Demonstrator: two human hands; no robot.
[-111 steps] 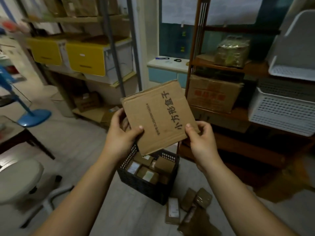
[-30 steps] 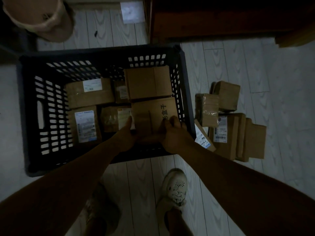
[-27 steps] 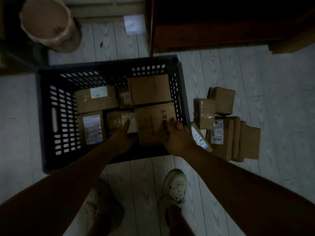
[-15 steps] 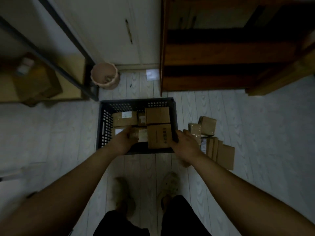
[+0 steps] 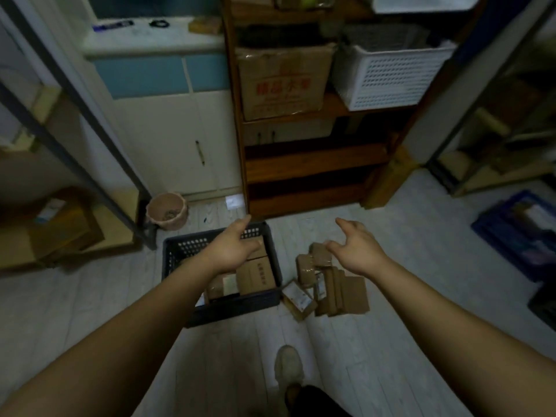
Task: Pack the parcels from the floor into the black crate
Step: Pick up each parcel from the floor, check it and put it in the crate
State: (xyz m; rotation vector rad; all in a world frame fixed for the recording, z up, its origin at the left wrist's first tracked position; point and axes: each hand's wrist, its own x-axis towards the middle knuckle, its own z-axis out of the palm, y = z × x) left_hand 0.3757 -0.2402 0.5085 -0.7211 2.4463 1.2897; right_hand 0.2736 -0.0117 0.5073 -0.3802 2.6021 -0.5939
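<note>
Item one: black crate, slotted walls, standing on the pale plank floor in front of a wooden shelf unit. We see several brown cardboard parcels lying flat inside it; the one nearest its right wall is a flat box with dark printing, and beside that lies a parcel with a white label.

Item two: loose parcels on the floor just beside the crate's right wall, some stood on edge in a row, two tape-wrapped ones behind them, and one labelled parcel leaning near the crate's front corner.

Item three: our left hand, fingers relaxed and empty, held above the crate. Our right hand, fingers loosely spread and empty, held above the floor pile.

Surroundings: one pale shoe on the floor nearer to us. A pinkish pot stands left of the shelf unit, by a cream cupboard. On the shelf unit, a large carton with red print and a white perforated basket. A blue crate sits well apart at far right.
</note>
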